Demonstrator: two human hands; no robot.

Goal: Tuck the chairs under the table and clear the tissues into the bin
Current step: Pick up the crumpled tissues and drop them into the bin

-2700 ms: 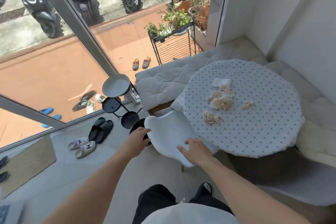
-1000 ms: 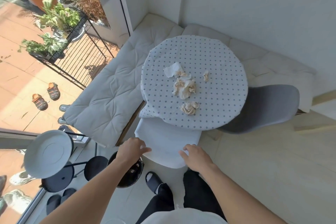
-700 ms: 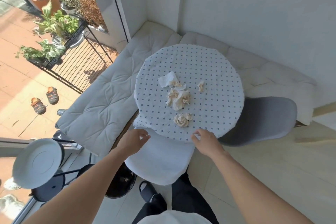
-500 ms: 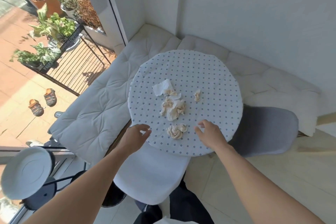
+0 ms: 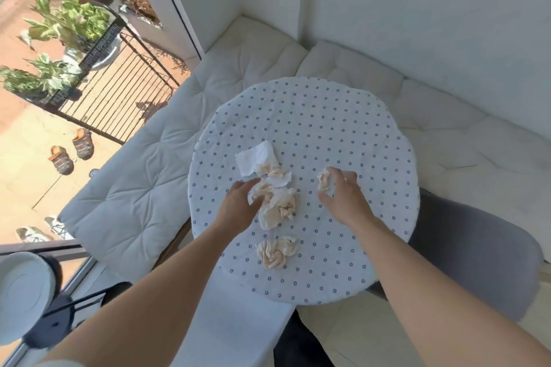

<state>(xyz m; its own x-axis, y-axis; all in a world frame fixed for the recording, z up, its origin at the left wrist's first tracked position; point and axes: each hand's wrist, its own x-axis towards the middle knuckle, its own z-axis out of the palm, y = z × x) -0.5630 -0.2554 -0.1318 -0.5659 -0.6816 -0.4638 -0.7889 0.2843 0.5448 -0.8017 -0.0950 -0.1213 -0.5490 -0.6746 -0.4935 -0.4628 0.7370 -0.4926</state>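
A white chair sits pushed under the table below the person's forearms; a grey chair, right of the right arm, is partly tucked. Both hands now work the tissues. A crumpled wad lies between the wrists, nearer than either hand. The left hand, fingers loosely curled, touches the middle heap; the right hand pinches a small scrap. A flat tissue lies just beyond the left hand. Gathering appears underway; next, everything needs bunching and carrying off. No bin can be made out for certain.
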